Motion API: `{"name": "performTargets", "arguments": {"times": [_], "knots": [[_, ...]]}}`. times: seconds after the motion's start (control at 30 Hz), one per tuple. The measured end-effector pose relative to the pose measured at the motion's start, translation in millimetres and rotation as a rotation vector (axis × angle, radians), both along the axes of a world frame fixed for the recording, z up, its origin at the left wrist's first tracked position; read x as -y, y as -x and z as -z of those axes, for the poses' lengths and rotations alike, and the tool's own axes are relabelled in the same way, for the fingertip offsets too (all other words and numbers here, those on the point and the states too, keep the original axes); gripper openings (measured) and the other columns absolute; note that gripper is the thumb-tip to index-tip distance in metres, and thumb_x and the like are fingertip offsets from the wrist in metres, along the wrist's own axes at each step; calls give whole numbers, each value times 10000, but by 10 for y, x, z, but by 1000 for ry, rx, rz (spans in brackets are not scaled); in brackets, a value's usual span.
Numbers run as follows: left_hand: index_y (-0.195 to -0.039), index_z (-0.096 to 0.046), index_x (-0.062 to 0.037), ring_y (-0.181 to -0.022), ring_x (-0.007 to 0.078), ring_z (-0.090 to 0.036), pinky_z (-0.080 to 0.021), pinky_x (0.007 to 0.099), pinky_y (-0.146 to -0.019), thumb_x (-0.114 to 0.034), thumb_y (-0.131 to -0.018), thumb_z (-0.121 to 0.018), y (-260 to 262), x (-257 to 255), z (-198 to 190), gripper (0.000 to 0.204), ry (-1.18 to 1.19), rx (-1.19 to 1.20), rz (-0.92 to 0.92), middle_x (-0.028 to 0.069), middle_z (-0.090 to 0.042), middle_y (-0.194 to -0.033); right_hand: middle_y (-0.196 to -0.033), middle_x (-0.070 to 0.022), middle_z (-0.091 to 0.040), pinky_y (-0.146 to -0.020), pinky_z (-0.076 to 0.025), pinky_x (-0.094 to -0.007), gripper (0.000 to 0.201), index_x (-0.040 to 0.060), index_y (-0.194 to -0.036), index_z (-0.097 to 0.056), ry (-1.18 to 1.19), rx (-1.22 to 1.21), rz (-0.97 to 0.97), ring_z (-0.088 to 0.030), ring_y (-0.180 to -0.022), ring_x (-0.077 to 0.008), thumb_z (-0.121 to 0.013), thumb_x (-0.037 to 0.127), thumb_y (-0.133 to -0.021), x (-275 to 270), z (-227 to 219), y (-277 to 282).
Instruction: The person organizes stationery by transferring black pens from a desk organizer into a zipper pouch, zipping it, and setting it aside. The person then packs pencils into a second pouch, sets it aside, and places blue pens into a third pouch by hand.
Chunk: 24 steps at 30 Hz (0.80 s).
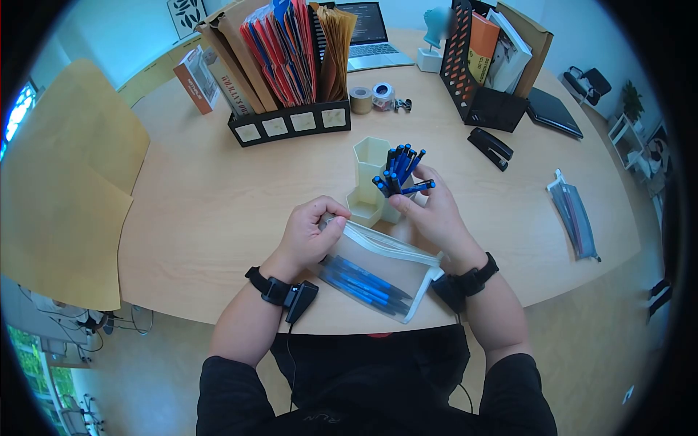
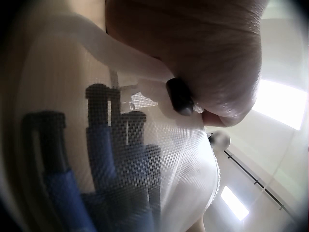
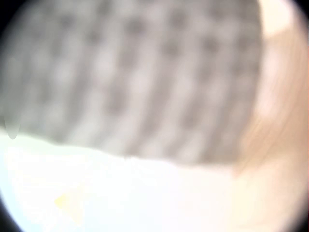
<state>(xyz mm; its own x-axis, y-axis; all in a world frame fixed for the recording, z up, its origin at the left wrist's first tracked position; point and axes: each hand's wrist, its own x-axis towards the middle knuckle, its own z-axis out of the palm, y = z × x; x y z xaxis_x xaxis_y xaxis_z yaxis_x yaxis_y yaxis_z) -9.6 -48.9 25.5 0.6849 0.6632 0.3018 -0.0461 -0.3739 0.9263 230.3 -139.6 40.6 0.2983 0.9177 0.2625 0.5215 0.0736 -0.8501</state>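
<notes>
Seated at a desk, a person's left hand point(image 1: 309, 229) pinches the zipper edge of a mesh pouch point(image 1: 378, 272), steadying it, while the right hand point(image 1: 432, 211), just beside, grips a bundle of blue pens point(image 1: 401, 173) above a pen holder point(image 1: 372, 178) behind.

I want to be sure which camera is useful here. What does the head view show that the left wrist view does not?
Only the head view shows the right hand holding a bunch of blue pens by the beige plastic pen holder on the wooden table, and the left hand gripping the pouch's top edge. Only the left wrist view shows the mesh weave up close, with a small dark zipper pull. Both show the translucent mesh zipper pouch with blue pens inside.
</notes>
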Motion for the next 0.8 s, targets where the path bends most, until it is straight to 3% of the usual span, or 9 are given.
{"name": "performTargets", "arguments": {"times": [0.1, 0.23, 0.3, 0.43, 0.7, 0.8], "knots": [[-957, -614, -14, -715, 32, -470, -392, 194, -647, -139, -901, -598, 2, 12, -20, 138, 4, -1, -1, -28, -568, -816, -1267, -194, -524, -1003, -404, -379, 586, -18, -1258, -524, -3, -162, -32, -512, -1183, -293, -733, 300, -811, -51, 186, -18], [-955, -615, -14, -703, 29, -463, -388, 191, -636, -140, -902, -599, 7, 23, -45, 138, 12, -8, -4, -30, -564, -809, -1243, -158, -545, -928, -438, -344, 390, 2, -1160, -574, 4, -177, -75, -553, -1069, -241, -692, 215, -855, -3, 47, 37], [-951, -617, -15, -697, 28, -464, -389, 191, -630, -142, -902, -600, 6, 23, -48, 138, 8, -12, -5, -30, -564, -804, -1180, -127, -571, -863, -453, -317, 251, 2, -1074, -590, -169, -163, -86, -562, -965, -205, -654, 148, -880, -46, 155, 17], [-950, -619, -14, -701, 29, -467, -390, 192, -632, -140, -901, -599, 6, 14, -42, 136, -2, -16, -8, -29, -564, -803, -1143, -118, -576, -842, -455, -303, 209, -13, -1055, -583, -334, -89, -80, -564, -944, -190, -626, 120, -900, -75, 188, 7], [-941, -626, -15, -698, 34, -465, -390, 197, -631, -141, -892, -602, 12, 23, -61, 138, 1, -32, -17, -24, -566, -799, -1098, -68, -591, -865, -449, -263, 219, -12, -1140, -537, -395, -452, -39, -558, -954, -116, -550, 137, -980, -32, 127, 35], [-942, -626, -15, -696, 35, -462, -389, 198, -631, -142, -891, -601, 17, 13, -64, 139, -12, -51, -19, -24, -567, -801, -1115, -62, -585, -874, -440, -249, 243, -7, -1187, -491, -450, -405, -31, -543, -975, -96, -522, 142, -997, -30, 157, 19]]}}
